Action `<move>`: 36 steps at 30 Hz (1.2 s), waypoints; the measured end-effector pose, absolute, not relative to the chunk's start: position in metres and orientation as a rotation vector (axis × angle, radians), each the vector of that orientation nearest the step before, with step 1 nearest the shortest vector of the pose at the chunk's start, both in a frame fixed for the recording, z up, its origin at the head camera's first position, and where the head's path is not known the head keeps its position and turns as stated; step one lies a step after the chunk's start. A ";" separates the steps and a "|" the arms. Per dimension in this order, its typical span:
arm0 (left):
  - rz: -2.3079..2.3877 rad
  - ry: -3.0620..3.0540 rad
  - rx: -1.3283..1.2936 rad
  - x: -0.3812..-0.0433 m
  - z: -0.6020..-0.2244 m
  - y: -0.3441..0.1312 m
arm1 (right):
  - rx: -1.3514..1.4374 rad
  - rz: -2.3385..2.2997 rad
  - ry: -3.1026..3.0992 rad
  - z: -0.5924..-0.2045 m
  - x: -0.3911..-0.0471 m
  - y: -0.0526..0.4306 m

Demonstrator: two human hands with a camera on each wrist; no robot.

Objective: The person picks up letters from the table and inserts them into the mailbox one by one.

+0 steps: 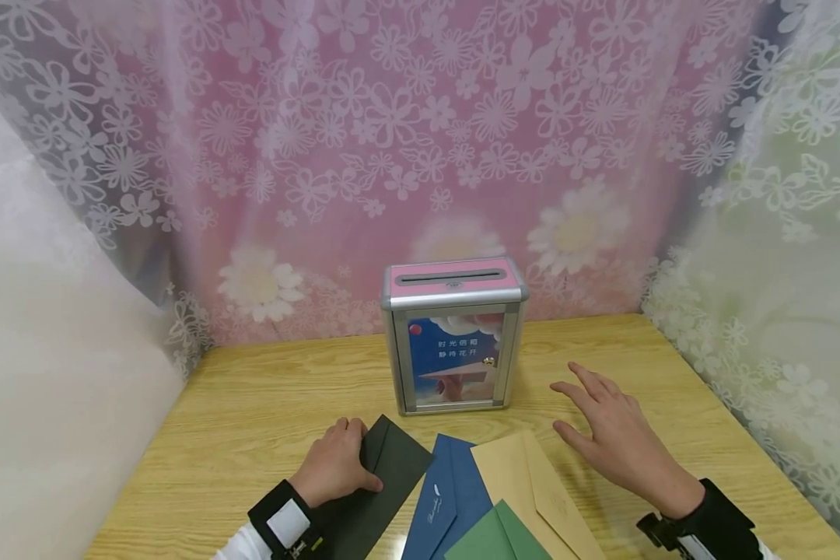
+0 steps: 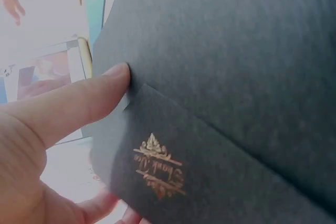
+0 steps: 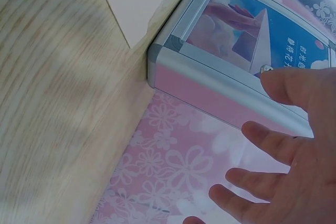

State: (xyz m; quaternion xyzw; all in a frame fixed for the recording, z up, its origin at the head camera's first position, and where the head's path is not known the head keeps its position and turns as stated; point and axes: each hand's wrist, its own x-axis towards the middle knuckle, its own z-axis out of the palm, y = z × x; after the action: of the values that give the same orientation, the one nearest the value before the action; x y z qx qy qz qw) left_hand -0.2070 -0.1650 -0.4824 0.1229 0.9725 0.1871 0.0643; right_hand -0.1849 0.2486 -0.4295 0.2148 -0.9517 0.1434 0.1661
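Observation:
A black envelope point(image 1: 385, 482) is pinched in my left hand point(image 1: 337, 464), the thumb on its face and the fingers behind its edge. In the left wrist view that envelope point(image 2: 220, 77) bears a copper-coloured "Thank You" print on its flap. My right hand point(image 1: 616, 443) hovers over the table's right side, fingers spread, holding nothing. Between the hands lie a blue envelope point(image 1: 437, 505), a yellow envelope point(image 1: 539, 498) and a green envelope point(image 1: 493, 537), overlapping, the green one on top. Behind them stands a pink and silver letter box point(image 1: 456, 342) with a slot in its top.
The letter box's front door has a small lock point(image 1: 488, 361) on its right side. The wooden table point(image 1: 273, 389) ends at a pink flowered curtain point(image 1: 420, 155) behind. Pale cloths hang at the left and right sides.

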 end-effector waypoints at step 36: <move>1.465 3.149 0.725 -0.186 -0.320 -0.142 | 1.012 0.566 -2.470 -0.334 -0.165 0.146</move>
State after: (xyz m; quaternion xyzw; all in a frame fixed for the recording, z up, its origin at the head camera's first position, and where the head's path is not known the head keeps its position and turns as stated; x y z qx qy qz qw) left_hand -0.1856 -0.1416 -0.3196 0.2003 0.8693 0.4044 -0.2018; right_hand -0.1652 0.1462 -0.3342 0.3630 -0.8860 0.2030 0.2049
